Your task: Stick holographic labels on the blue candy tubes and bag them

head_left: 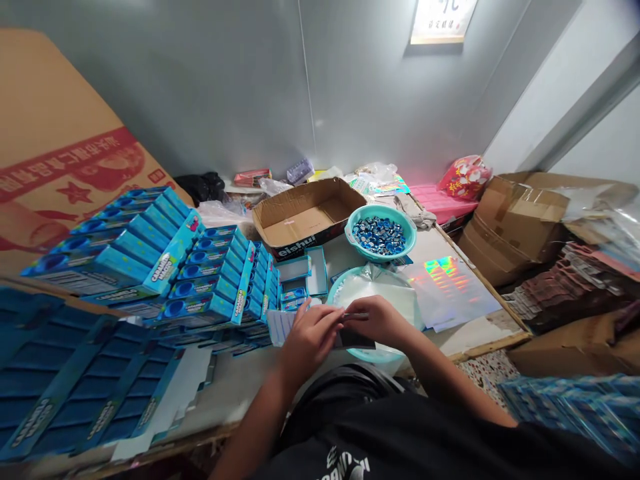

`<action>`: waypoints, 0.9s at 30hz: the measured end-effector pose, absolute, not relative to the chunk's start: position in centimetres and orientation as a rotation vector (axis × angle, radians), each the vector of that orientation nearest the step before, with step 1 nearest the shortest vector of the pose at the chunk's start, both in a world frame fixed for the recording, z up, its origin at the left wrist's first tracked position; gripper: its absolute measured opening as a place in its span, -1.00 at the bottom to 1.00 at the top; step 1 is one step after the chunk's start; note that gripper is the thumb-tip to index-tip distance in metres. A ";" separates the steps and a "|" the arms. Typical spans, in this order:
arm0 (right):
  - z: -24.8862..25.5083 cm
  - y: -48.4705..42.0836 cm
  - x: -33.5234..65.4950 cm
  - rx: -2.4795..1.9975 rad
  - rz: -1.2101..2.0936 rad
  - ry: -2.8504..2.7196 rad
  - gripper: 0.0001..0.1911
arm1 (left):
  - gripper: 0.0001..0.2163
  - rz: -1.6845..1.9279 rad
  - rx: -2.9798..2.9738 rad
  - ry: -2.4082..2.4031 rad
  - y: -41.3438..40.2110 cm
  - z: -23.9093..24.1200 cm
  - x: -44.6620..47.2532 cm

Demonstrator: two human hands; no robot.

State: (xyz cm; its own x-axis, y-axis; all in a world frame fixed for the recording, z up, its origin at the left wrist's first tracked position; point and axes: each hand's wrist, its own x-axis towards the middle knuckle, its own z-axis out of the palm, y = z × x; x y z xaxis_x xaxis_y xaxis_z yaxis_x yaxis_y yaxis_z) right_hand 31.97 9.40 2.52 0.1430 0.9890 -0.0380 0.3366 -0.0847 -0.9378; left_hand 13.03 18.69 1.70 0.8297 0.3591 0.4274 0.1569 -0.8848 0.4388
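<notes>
Low over the table's front edge, my left hand (313,330) is closed round a small carton (281,327) with a pale, printed flap sticking out to the left. My right hand (377,320) meets it from the right, fingers pinched together on something thin and greyish that I cannot make out. Below the fingers shows a dark side of what looks like the same carton. Just behind the hands stands a turquoise basin (345,283) lined with a clear plastic bag; its contents look whitish. Filled blue display boxes (210,277) stand left of my left hand.
A turquoise bowl (407,243) of small blue and silver discs stands behind the basin, beside an open brown carton (300,230). Shiny holographic sheets (455,293) lie at right. More blue boxes (85,373) are stacked at left; large cardboard boxes (515,220) flank the table's right side.
</notes>
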 end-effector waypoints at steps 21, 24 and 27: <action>2.4 9.5 30.6 -1.254 1.412 -0.857 -0.50 | -0.65 1.143 2.734 0.364 17.4 -0.6 11.4; 2.5 9.7 30.5 -1.260 1.416 -0.804 -0.50 | -0.66 1.139 2.732 0.401 16.9 -0.6 11.5; 2.3 9.9 30.6 -1.241 1.371 -0.690 -0.52 | -0.70 1.158 2.644 0.350 16.5 -0.6 11.9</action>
